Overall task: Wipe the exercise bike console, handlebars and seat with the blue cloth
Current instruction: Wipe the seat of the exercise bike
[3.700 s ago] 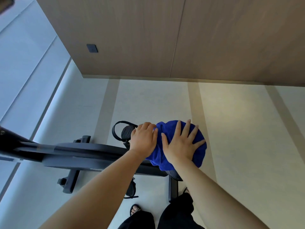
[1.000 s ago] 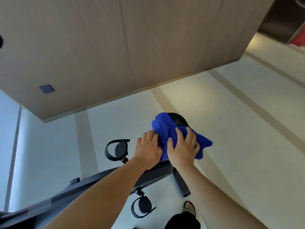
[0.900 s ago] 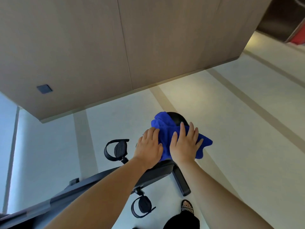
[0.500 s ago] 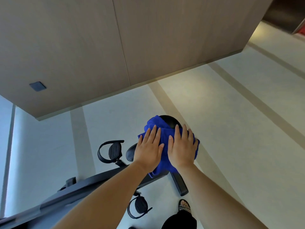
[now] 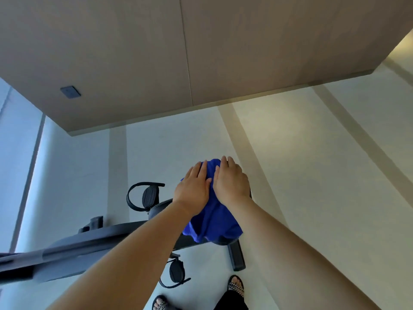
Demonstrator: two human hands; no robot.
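**Both hands press the blue cloth over the bike seat**

Head camera, looking steeply down: two bare forearms reach forward from the bottom of the frame. The left hand (image 5: 194, 189) and the right hand (image 5: 231, 182) lie side by side, palms down and fingers stretched out flat, on top of the blue cloth (image 5: 213, 220). Neither hand is closed around the cloth; they press it down rather than grip it. The cloth is draped over the seat (image 5: 223, 241) of the exercise bike, hiding nearly all of it, with only a dark edge showing under the cloth's near hem. The bike's dark frame (image 5: 89, 242) runs away to the left, and a strapped pedal (image 5: 150, 195) sits just left of the hands, with a second pedal (image 5: 176, 272) lower down. Sandalled feet stand on the pale floor (image 5: 312, 175) below. A wood-panelled wall (image 5: 201, 52) fills the top of the view. The console and handlebars are out of view.

The step in hand appears to be wiping the seat. Whether the console and handlebars are already done cannot be told. The next move likely calls for sliding both flat palms across the seat top and down its sides while keeping pressure on the cloth so it does not slip off.
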